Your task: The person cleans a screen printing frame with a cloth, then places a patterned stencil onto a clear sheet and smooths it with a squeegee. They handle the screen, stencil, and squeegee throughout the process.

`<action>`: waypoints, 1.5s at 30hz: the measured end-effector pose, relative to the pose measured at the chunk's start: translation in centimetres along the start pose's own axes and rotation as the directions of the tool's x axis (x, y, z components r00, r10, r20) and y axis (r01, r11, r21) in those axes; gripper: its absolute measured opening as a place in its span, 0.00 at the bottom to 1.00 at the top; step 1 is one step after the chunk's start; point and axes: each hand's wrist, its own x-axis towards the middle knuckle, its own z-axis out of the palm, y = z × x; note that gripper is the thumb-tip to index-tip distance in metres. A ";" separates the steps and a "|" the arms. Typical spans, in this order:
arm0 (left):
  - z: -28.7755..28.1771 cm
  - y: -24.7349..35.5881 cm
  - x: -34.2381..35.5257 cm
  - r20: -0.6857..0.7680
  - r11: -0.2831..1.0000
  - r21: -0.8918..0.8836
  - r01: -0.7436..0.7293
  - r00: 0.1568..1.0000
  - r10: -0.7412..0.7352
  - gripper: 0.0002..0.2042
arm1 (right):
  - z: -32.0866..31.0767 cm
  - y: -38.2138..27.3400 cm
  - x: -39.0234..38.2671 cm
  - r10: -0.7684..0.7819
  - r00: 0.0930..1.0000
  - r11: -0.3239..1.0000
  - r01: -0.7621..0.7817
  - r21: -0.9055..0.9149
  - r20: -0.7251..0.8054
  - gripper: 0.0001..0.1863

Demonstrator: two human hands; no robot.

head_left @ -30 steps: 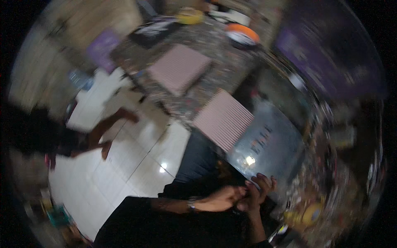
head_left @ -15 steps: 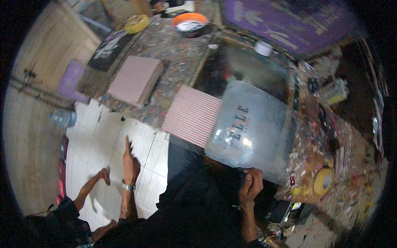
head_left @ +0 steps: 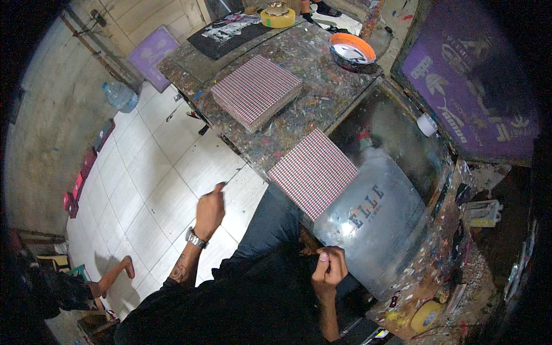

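Observation:
My left hand point(head_left: 210, 214), with a metal watch at the wrist, hangs over the tiled floor left of the workbench. One finger points out, the others look partly curled, and nothing shows in it. My right hand point(head_left: 330, 269) is closed, thumb over bent fingers, just beside the near edge of a translucent grey sheet point(head_left: 397, 230) with dark lettering. I see nothing held there. A square red-and-white patterned piece point(head_left: 313, 172) lies at the bench edge, touching the grey sheet's left side. Farther off sits a stack of similar patterned pieces point(head_left: 259, 89).
On the bench stand an orange-rimmed bowl point(head_left: 352, 49) and a yellow tape roll point(head_left: 278, 16). Another tape roll point(head_left: 425, 316) lies near right, and a purple printing screen point(head_left: 471, 80) leans far right. A water bottle point(head_left: 119, 98) is on the floor. Another person's leg point(head_left: 115, 276) shows lower left.
The view has swung left, so the bench sits farther right. My left hand's fingers have curled more, and my right hand has drawn slightly away from the grey sheet's edge.

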 end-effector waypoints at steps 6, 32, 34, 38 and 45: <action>2.1 11.7 2.8 -0.394 0.881 0.034 -0.472 0.804 0.446 0.32 | 1.4 0.0 -1.0 -0.039 0.984 0.999 0.035 0.027 0.173 0.12; 4.8 10.1 7.4 -0.488 0.807 -0.057 -0.588 0.721 0.491 0.20 | 11.8 1.3 -1.7 -0.142 0.963 0.958 0.074 0.278 0.231 0.21; 3.5 11.6 6.6 -0.428 0.846 -0.185 -0.500 0.816 0.389 0.22 | 11.8 2.3 -2.5 -0.166 0.961 0.960 0.107 0.259 0.219 0.20; 4.6 12.3 8.2 -0.438 0.936 -0.119 -0.333 0.863 0.251 0.28 | 11.3 3.4 -3.5 -0.163 0.961 0.974 0.120 0.192 0.223 0.19; 4.3 12.9 8.1 -0.465 0.933 0.018 -0.360 0.823 0.327 0.27 | 11.5 4.7 -3.9 -0.089 0.934 0.987 0.038 0.154 0.346 0.15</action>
